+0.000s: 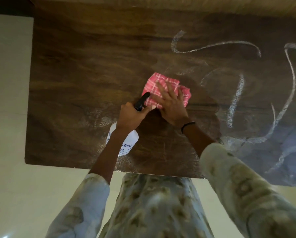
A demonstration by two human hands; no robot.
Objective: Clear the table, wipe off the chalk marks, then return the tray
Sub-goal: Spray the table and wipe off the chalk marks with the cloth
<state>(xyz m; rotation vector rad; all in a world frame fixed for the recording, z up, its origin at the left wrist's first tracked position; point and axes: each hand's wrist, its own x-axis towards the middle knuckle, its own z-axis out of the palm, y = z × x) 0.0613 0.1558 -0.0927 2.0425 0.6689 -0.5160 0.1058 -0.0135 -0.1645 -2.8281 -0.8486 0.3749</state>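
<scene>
Chalk marks cover the worktop's right part. Nearest, the left hand grips a spray bottle. Farther, the right hand presses flat on the cloth; it looks soft and light, best held from above.

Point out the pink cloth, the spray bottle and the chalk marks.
pink cloth (154, 82): head view, on its checked upper left part.
spray bottle (126, 143): head view, on its white labelled body.
chalk marks (236, 98): head view, on the straight thick stroke.
</scene>
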